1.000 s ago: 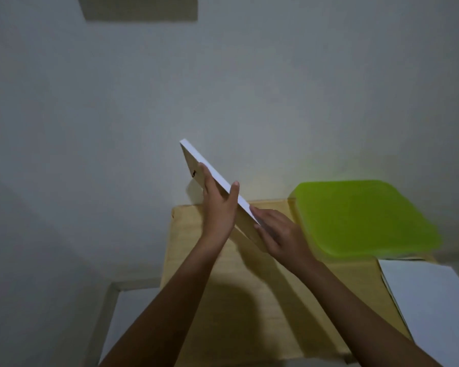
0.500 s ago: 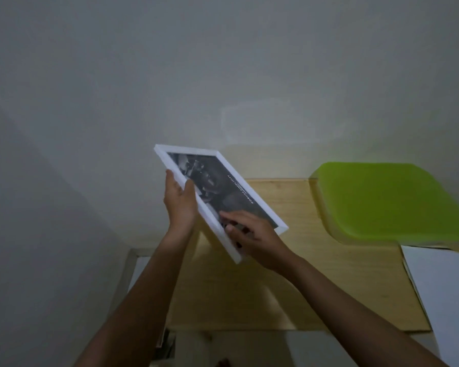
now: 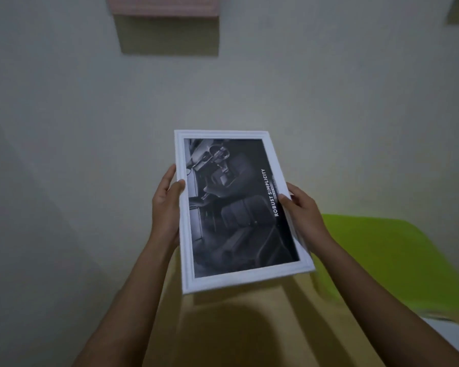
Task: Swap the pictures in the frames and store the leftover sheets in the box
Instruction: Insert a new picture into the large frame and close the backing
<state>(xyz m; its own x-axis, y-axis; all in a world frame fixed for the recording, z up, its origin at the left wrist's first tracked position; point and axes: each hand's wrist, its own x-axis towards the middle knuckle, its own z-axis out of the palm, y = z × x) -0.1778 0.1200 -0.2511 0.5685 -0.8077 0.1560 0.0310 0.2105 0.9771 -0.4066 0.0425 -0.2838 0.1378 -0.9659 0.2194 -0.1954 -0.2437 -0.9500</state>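
Head view: your left hand [image 3: 167,207] and right hand [image 3: 304,215] grip the white picture frame [image 3: 186,247] by its long edges above the counter [image 3: 249,327]; keep it level, thumbs off the print [image 3: 239,207].

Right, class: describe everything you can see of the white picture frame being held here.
The white picture frame is a rectangle with a moulded, stepped border that looks like painted wood or plastic. It holds a dark black-and-white picture with the words "ROBUST SIMPLICITY" running sideways along its right edge. It is held in the air above the wooden table, face up and tilted toward the camera. The left hand grips its left edge and the right hand its right edge; nothing else touches it.
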